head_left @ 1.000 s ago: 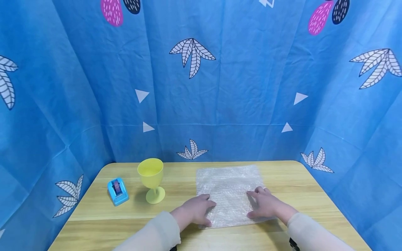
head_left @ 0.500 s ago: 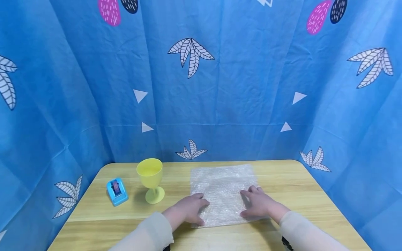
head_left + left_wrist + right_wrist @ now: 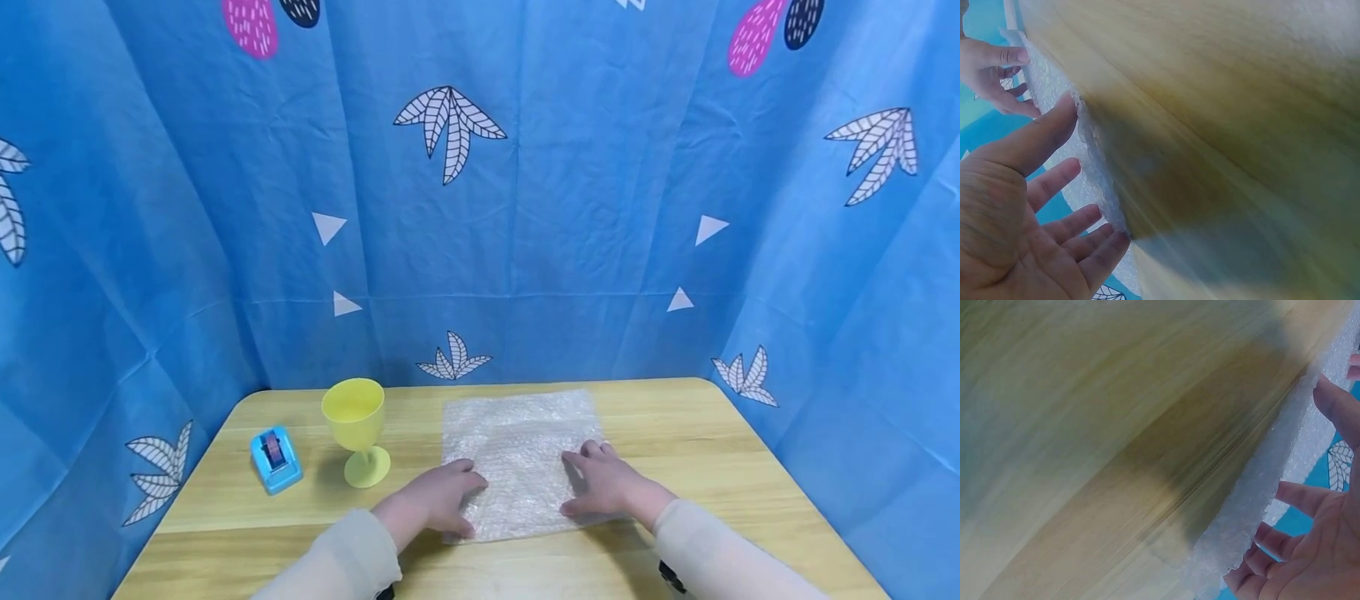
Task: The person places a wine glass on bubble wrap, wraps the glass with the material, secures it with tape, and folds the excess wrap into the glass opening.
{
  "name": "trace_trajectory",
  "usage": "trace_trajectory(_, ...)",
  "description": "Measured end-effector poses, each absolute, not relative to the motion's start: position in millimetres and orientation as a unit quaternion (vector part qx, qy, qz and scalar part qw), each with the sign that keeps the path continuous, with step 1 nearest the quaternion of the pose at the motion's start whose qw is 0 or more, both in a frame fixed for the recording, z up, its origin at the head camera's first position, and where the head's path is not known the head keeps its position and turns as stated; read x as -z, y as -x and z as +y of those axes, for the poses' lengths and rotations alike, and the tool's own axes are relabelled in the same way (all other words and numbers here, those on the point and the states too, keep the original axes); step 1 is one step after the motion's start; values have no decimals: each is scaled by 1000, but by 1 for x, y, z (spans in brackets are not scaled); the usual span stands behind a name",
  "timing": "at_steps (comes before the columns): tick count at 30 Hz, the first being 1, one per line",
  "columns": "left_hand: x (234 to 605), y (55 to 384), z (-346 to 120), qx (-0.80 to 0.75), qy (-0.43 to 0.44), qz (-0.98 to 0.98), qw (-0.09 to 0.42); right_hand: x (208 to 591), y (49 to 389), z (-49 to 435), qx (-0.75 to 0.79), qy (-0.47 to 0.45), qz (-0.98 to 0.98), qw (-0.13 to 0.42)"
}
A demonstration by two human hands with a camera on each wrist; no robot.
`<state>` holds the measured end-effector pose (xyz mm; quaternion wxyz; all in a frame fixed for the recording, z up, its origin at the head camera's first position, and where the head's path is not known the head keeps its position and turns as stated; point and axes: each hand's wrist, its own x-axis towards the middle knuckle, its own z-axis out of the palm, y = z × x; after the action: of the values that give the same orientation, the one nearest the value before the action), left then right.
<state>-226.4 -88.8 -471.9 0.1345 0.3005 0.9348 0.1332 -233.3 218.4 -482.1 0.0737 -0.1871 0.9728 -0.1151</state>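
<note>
A square sheet of clear bubble wrap [image 3: 525, 442] lies flat on the wooden table. My left hand [image 3: 438, 497] rests on its left side, fingers spread and fingertips touching the sheet. On the opposite side my right hand [image 3: 607, 483] touches it in a similar way. In the left wrist view, the left hand [image 3: 1035, 212] has its thumb and fingertips along the wrap's edge, without curling round it. The right wrist view shows the right hand [image 3: 1316, 544] with its fingers apart at the sheet's other edge.
A yellow plastic goblet [image 3: 355, 421] stands upright left of the wrap. Farther left is a blue tape dispenser [image 3: 276, 460] with a small roll. A blue patterned curtain [image 3: 480, 217] encloses the table [image 3: 697, 450] at the back and sides.
The bubble wrap has slid to the left across the table, both hands moving with it. The goblet and the tape dispenser have stayed in place, while the head view has shifted slightly.
</note>
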Motion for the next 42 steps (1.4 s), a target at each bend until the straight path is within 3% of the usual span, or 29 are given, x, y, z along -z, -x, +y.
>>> trace_trajectory(18,469,228,-100,-128,-307,934,126,483,235,208,108,198,972,66)
trace_trajectory(26,469,227,-95,-111,-312,939,87,478,239,212,104,227,967,51)
trace_trajectory(31,471,228,-94,-115,-311,940,79,478,241,215,118,258,956,74)
trace_trajectory(42,476,234,-100,-167,-309,929,115,482,238,218,141,270,947,98)
